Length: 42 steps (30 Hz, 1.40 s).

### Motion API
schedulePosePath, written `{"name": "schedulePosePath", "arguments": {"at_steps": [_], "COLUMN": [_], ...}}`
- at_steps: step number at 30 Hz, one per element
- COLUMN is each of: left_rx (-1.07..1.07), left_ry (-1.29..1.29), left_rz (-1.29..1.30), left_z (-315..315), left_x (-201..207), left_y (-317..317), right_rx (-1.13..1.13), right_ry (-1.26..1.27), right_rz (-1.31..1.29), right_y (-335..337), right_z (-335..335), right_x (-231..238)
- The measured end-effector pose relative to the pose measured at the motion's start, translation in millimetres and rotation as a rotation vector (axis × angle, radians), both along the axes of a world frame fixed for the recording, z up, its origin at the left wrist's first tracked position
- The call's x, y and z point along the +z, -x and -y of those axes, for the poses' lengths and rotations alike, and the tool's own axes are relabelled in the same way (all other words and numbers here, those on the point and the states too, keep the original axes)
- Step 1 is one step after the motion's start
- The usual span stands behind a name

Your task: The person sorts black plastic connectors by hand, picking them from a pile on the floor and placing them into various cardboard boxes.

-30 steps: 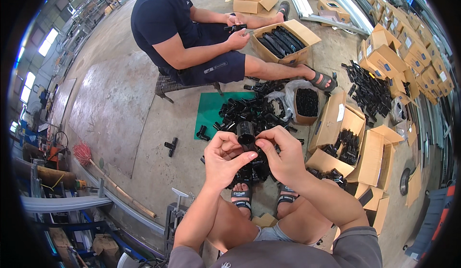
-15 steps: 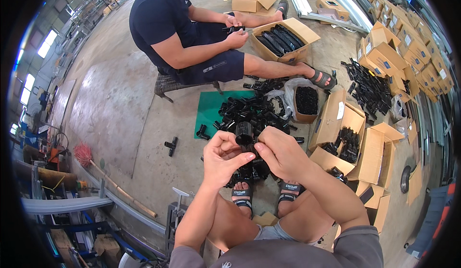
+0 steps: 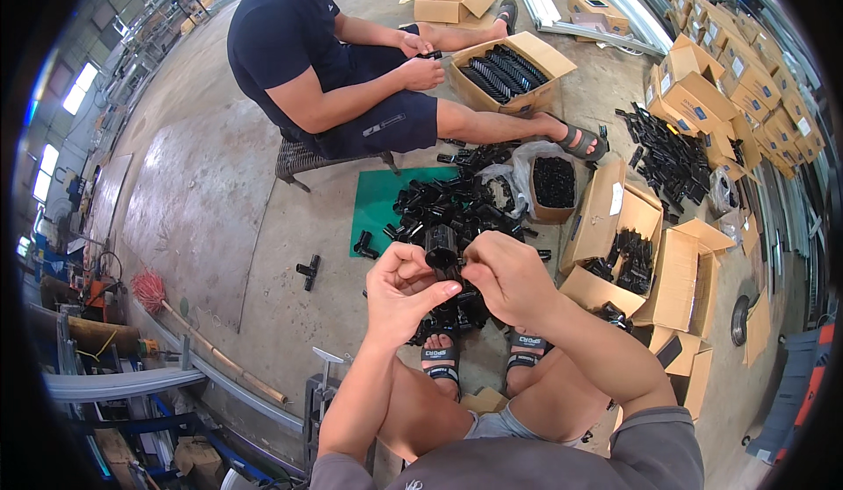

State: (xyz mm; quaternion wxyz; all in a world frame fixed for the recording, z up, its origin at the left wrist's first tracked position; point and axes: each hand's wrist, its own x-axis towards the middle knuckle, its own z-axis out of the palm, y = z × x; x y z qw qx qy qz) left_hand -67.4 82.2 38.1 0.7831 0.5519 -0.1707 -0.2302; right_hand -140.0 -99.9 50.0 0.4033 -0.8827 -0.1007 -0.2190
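Above the floor between my feet, I hold a black tubular pipe fitting (image 3: 441, 241) with its round open end tilted up. My left hand (image 3: 397, 286) is closed round its left and lower side, thumb pressed below the opening. My right hand (image 3: 511, 272) pinches at the right side of the fitting; whatever lies between those fingertips is hidden. A heap of similar black fittings (image 3: 417, 202) lies beyond my hands, partly on a green mat (image 3: 369, 213). One loose black fitting (image 3: 308, 271) rests on the concrete to the left.
Across from me a person (image 3: 299, 60) sits on a woven stool, handling a black part beside a carton (image 3: 549, 86) of rowed black pieces. Open cartons (image 3: 606, 205) stand to my right, near another black heap (image 3: 669, 161). A broom (image 3: 224, 349) lies left.
The view has shifted slightly, moving most things a little left in the picture. Both my hands stay on the fitting, and my right fingers have turned slightly at its side.
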Motion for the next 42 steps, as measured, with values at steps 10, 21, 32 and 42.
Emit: {"name": "schedulePosePath", "arguments": {"at_steps": [10,21,32,42], "left_rx": [0.0,-0.016,-0.021,-0.14], "left_ry": [-0.026,-0.035,-0.012,-0.154], "left_rz": [0.003,-0.001,-0.003,0.005], "left_z": [0,1,0,12], "left_x": [-4,-4,-4,-5], "left_y": [-1,0,2,5], "right_rx": [-0.035,-0.051,-0.018,-0.093], "right_ry": [-0.086,-0.082,-0.023,-0.549], "right_rz": [0.016,0.068,0.013,-0.253], "right_y": [-1,-2,2,-3], "right_z": [-4,-6,-5,1], "right_x": [-2,-3,0,0]}}
